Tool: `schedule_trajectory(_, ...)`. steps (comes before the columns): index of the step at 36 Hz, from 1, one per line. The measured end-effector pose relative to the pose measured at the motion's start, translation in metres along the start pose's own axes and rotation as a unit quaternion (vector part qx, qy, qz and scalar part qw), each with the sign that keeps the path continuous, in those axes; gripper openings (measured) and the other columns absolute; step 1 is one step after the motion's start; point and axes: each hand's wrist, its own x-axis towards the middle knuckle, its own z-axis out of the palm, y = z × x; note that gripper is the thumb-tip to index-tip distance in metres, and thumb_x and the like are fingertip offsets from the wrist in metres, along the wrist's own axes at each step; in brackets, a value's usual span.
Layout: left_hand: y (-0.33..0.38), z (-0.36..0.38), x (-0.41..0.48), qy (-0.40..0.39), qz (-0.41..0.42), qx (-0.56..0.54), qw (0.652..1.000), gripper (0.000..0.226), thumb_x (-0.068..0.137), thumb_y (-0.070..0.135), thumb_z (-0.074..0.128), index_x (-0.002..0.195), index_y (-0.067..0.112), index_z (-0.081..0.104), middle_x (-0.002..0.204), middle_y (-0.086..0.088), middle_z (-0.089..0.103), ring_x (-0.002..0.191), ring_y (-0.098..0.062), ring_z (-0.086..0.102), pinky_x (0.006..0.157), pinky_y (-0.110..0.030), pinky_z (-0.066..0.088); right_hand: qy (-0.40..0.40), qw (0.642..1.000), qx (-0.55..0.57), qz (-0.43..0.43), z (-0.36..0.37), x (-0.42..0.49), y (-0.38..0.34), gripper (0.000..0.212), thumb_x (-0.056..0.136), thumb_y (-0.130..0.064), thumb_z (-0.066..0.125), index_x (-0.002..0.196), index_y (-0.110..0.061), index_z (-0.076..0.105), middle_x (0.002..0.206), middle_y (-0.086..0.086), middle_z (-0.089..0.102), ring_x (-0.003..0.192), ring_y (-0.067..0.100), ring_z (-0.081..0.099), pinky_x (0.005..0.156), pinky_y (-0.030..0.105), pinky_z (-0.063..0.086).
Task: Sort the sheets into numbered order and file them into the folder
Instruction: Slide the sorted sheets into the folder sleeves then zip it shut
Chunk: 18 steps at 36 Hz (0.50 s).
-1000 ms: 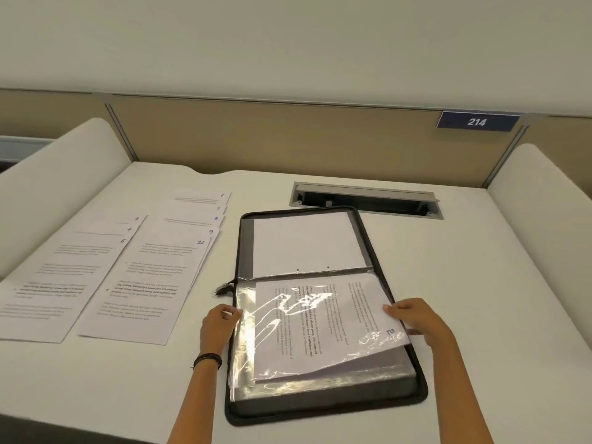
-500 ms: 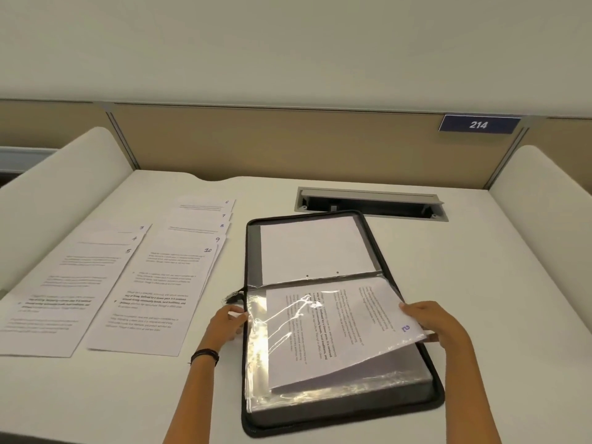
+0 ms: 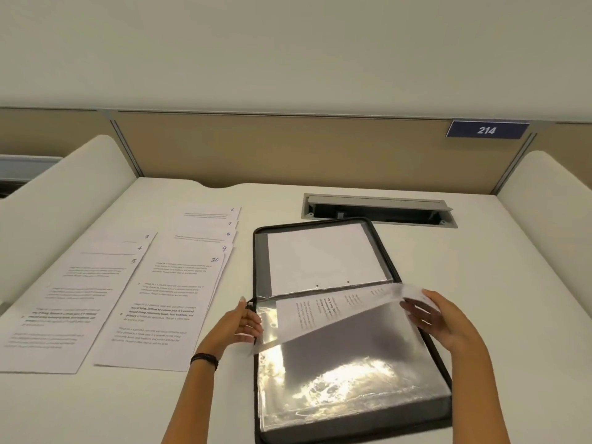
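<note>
Since half a second ago the pocket point(image 3: 270, 325) holding a sheet point(image 3: 323, 310) has been swung up from a shallow tilt to a steep one above the spine of the folder point(image 3: 257, 264). The right hand point(image 3: 448, 318) has been raised with it. The pocket's free edge is pinched between its thumb and fingers, which are partly seen blurred through the plastic. The left hand point(image 3: 238, 325) has been kept at the folder's nine o'clock edge. Its fingers lie on the pocket's near corner, but whether that corner is gripped or only pressed cannot be told.

The white desk point(image 3: 480, 283) is closed off at twelve o'clock by a tan screen point(image 3: 288, 149), on which a blue plate point(image 3: 487, 129) marked 214 is fixed. At nine to ten o'clock from the folder two piles are laid just beside each other: the left pile point(image 3: 70, 299) is fanned to show 3, 4 and 5, the right pile point(image 3: 166, 299) to show 6 to 10. A slot point(image 3: 378, 209) is set into the desk just past the folder at twelve o'clock. A dark band point(image 3: 205, 358) is worn on the left wrist.

The black-rimmed folder lies open at mid-desk. A white page point(image 3: 323, 254) is filed in its far half. Its near half is filled with glossy empty pockets point(image 3: 352, 373) under strong glare.
</note>
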Motion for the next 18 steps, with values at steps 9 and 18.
schedule_trajectory(9,0.010,-0.003,0.009,0.000,0.069,0.004,0.998,0.062,0.103,0.044,0.019,0.080,0.005,0.062,0.081,-0.011,0.073,0.072,-0.019,0.066,0.069,-0.026,0.054,-0.050,0.988,0.115,-0.093,0.027,0.016,0.006,0.040,0.098,-0.012,0.040,0.078,-0.013,0.074,0.106,0.010,0.071,0.093,0.020,0.070,0.069,0.030,0.059)
schedule_trajectory(18,0.012,0.018,0.025,0.003,0.156,0.035,0.987,0.038,0.103,0.035,0.032,0.131,0.021,0.054,0.128,0.004,0.055,0.119,-0.009,0.051,0.104,-0.027,0.040,-0.050,0.974,0.178,-0.131,0.062,0.040,0.018,0.053,0.074,-0.051,0.050,0.119,-0.024,0.052,0.113,0.006,0.068,0.096,0.018,0.069,0.083,0.035,0.053)
